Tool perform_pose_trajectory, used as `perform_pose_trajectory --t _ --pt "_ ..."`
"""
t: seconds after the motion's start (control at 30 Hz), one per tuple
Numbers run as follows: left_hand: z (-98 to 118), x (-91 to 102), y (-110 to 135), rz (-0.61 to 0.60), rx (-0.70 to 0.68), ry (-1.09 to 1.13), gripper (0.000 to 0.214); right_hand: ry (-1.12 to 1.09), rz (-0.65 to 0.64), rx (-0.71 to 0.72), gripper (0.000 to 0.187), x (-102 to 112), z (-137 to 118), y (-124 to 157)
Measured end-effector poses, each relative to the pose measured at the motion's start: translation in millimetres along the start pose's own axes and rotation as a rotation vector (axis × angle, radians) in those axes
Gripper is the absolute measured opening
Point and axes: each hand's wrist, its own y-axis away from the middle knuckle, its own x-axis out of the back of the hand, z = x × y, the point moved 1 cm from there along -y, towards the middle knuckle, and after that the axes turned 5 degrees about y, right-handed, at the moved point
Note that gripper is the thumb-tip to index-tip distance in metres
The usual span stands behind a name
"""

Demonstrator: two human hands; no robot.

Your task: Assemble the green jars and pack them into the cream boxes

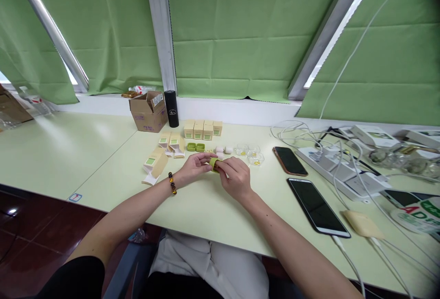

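Note:
Between both hands, over the table, is a small green square-looking piece (213, 164). My left hand (195, 169) has its thumb and fingers closed on the piece's left side. On the other side, the bent fingers of my right hand (235, 175) grip it, hiding part of it. Two similar green open holders (195, 147) lie just beyond. Small pale pinkish pieces (224, 150) and several clear plastic cups (249, 151) with yellow bits sit past my right hand. Small cream boxes with green labels stand upright in a row (202, 129); several opened boxes (155, 163) lie to the left.
A cardboard box (147, 111) and a black cylinder (171, 109) stand at the back. To the right are two phones (290, 160), a power strip (343, 173) with chargers, tangled white cables and a yellowish square block (362, 224). Green curtains (254, 33) hang behind the table.

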Motion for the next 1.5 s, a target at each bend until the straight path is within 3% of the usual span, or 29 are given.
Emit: perform_pose_trajectory --t 0.2,0.33,0.47,0.73,0.9,1.1,1.5 --pt "4.7 1.3 -2.0 0.072 -0.085 -0.012 0.049 -0.050 0.015 0.038 0.026 1.7 5.1 3.1" --pt "7.0 3.6 -3.2 0.211 -0.123 -0.112 0.049 -0.099 0.037 -0.056 0.032 1.1 6.8 6.6" --pt "5.1 2.2 -2.2 0.312 -0.134 -0.304 0.048 -0.115 -0.037 -0.155 0.049 -1.4 4.9 6.9" --pt "7.8 -6.9 4.4 0.279 -0.185 -0.484 0.053 -0.150 -0.087 -0.214 0.037 -5.2 2.3 8.5" --pt "10.0 -5.0 6.6 0.301 -0.288 -0.580 0.022 -0.183 -0.060 -0.250 0.037 -4.1 2.6 6.7" --pt "10.6 -6.9 7.5 0.279 -0.254 -0.684 0.014 -0.169 -0.072 -0.222 0.038 -5.4 2.5 7.6" --pt "9.1 -8.5 5.3 0.306 -0.172 -0.595 0.017 -0.129 -0.092 -0.212 0.040 -7.7 4.6 10.6"
